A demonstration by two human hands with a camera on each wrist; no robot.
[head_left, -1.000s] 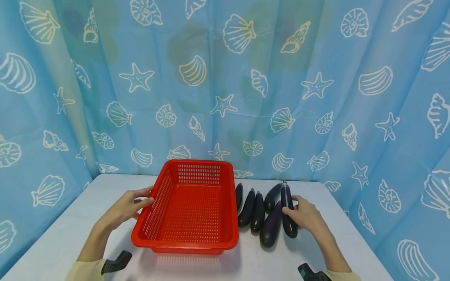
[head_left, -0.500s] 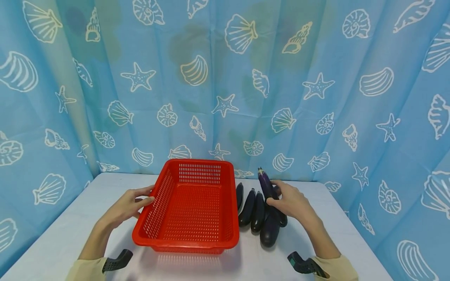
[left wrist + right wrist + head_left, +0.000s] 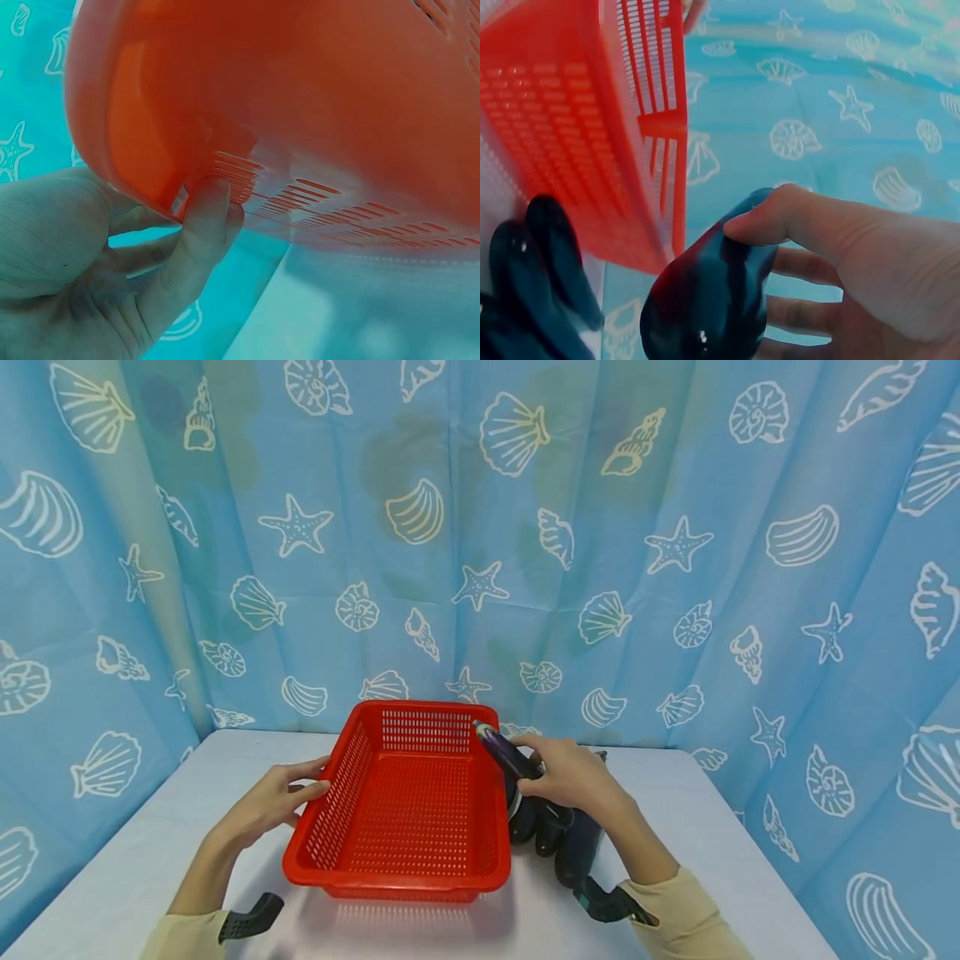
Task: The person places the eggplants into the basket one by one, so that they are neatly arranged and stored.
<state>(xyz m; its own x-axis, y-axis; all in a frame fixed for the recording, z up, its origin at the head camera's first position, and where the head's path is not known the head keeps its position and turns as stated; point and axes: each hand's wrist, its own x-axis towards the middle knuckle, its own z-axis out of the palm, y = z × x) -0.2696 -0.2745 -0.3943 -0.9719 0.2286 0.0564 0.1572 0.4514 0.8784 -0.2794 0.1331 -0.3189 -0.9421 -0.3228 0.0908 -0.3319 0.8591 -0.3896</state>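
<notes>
My right hand [image 3: 570, 772] holds a dark purple eggplant [image 3: 504, 753] between thumb and fingers, raised over the table beside the basket's right rim. Its stem end points up and left and overlaps the rim in the head view. In the right wrist view, the eggplant's round end [image 3: 705, 315] hangs close to the basket's side. At the left side of the red plastic basket [image 3: 390, 885], my left hand [image 3: 262, 802] grips the rim, with fingers [image 3: 206, 206] tucked under the lip against the slotted wall. Bare slotted floor shows inside the basket.
Several more eggplants [image 3: 577, 856] lie on the white table [image 3: 247, 739] right of the basket, partly hidden by the right hand and arm. A blue curtain [image 3: 450, 568] with shell and starfish prints hangs behind the table and along both sides.
My right hand has lifted the eggplant from the group's right end and carried it left to the basket's right rim, tilting its stem end left. The left hand and basket have stayed put.
</notes>
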